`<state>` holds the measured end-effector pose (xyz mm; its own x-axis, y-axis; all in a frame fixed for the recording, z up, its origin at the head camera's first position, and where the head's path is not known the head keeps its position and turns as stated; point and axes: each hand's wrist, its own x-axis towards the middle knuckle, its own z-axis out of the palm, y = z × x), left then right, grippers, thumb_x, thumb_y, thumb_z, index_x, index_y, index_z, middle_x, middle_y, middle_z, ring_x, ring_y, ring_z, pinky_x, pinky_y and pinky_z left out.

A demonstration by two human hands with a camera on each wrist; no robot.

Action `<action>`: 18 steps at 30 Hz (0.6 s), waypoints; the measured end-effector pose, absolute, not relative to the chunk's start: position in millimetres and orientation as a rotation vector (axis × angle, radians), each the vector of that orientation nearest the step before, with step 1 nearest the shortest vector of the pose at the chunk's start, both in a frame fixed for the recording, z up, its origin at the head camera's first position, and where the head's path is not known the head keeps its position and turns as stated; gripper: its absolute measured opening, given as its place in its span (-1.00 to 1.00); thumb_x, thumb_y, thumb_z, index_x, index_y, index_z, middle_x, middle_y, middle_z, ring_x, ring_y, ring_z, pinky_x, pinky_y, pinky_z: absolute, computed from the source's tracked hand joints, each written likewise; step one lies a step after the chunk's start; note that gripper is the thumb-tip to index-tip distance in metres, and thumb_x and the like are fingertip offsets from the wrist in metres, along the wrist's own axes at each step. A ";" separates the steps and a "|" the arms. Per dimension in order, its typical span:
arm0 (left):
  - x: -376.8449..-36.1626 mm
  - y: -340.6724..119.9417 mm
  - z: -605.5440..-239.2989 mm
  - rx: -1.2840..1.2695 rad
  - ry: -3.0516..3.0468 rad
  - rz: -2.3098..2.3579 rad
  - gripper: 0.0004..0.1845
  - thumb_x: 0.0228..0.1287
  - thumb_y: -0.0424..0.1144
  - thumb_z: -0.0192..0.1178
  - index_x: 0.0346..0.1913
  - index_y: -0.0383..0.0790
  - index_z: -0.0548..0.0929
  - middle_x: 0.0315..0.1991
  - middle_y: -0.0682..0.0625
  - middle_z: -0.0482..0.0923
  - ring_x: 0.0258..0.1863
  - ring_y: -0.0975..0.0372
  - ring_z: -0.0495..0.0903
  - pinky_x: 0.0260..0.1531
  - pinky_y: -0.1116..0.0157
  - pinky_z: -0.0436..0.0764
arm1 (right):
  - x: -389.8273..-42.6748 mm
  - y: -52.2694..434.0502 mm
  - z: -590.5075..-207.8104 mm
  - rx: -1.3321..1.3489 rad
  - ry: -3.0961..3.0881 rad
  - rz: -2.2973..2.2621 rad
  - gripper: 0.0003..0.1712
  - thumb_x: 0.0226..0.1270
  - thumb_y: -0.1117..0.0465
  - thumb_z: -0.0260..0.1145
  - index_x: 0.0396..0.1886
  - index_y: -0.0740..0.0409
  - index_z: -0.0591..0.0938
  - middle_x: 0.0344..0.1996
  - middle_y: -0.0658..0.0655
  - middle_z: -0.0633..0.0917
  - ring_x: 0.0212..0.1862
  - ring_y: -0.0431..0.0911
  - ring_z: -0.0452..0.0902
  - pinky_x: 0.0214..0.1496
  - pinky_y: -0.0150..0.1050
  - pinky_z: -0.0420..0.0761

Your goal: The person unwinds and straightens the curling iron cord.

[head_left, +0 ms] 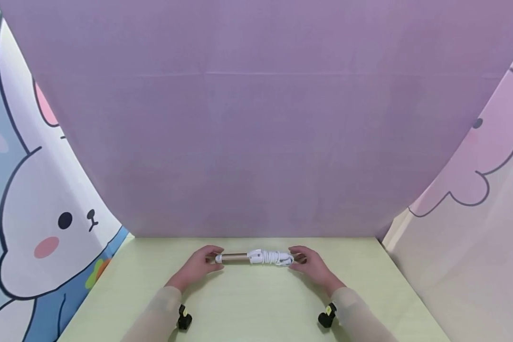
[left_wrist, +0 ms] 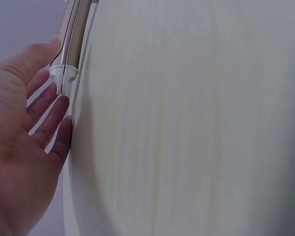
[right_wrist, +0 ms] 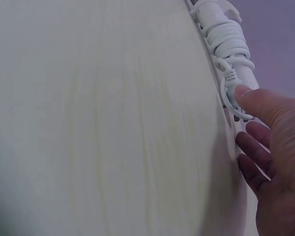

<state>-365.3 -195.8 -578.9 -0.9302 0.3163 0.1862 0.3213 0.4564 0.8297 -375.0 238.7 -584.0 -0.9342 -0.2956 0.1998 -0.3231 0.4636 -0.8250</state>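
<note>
A curling iron [head_left: 235, 258] lies crosswise near the table's far edge, with a gold barrel, a white tip and a white handle. Its white cord [right_wrist: 227, 39] is wound around the handle, and the plug [right_wrist: 232, 84] hangs at the handle's end. The left hand [head_left: 197, 266] is at the tip end, thumb and fingers spread to either side of it. In the left wrist view its thumb overlaps the barrel [left_wrist: 71, 39]; contact is unclear. Around the handle end, the right hand [head_left: 315, 267] has its fingers loosely bent and apart, its thumb over the plug.
The pale wood-grain table [head_left: 256, 304] extends toward me. Behind it hangs a purple cloth [head_left: 256, 142]. Cartoon-printed curtains stand at the left [head_left: 38, 213] and right [head_left: 474, 228]. Each wrist wears a small black camera, one on the left [head_left: 184, 319], one on the right [head_left: 327, 317].
</note>
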 end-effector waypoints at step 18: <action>-375.1 -178.4 -581.5 -0.624 -2.723 -1.409 -0.57 0.37 -0.41 0.54 0.26 -0.28 0.75 0.11 -0.11 0.76 0.05 0.07 0.70 0.16 -0.01 0.66 | -378.8 224.4 -585.3 0.563 -2.659 1.451 -0.56 0.38 0.41 0.59 0.23 0.24 0.76 -0.06 0.08 0.81 -0.09 -0.06 0.66 -0.05 -0.26 0.66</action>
